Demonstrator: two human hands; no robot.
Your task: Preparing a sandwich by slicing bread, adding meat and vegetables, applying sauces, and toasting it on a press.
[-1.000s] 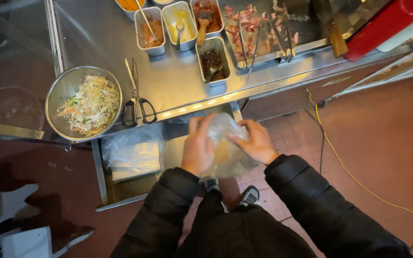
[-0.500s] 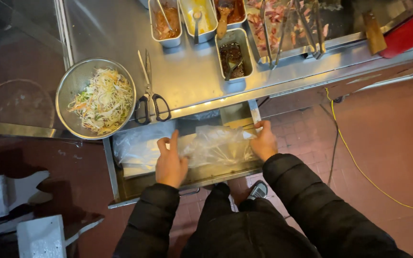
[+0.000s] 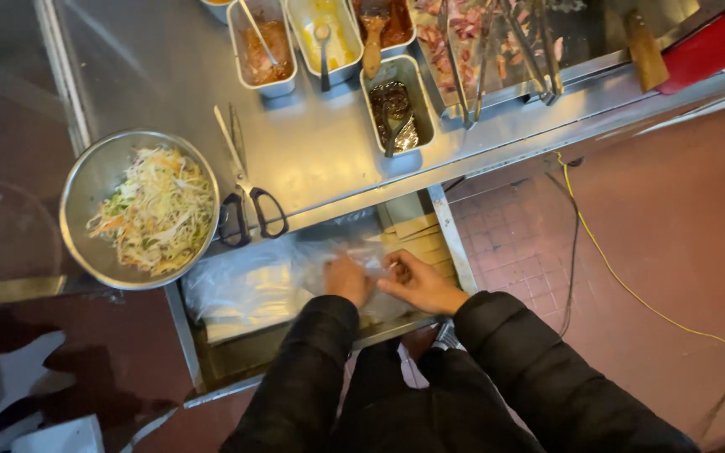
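Clear plastic bags [image 3: 262, 281] lie crumpled in an open drawer [image 3: 211, 365] under the counter's near edge, and both hands are down in them. The left hand [image 3: 347, 279] rests knuckles-up on the plastic, fingers curled into it; whether it actually pinches a bag I cannot tell. The right hand [image 3: 419, 283] lies just beside it, fingertips meeting the left hand's over the same fold of plastic, thumb and fingers drawn together on it. Most of the heap spreads away to the left of the hands. Behind the right hand, brown paper sheets [image 3: 419, 235] are stacked at the drawer's right end. On the counter [image 3: 329, 151] above, scissors [image 3: 245, 197] lie near the edge, and a metal bowl of shredded salad [image 3: 148, 210] stands at the left corner. Sauce tins [image 3: 266, 50] line the far side.
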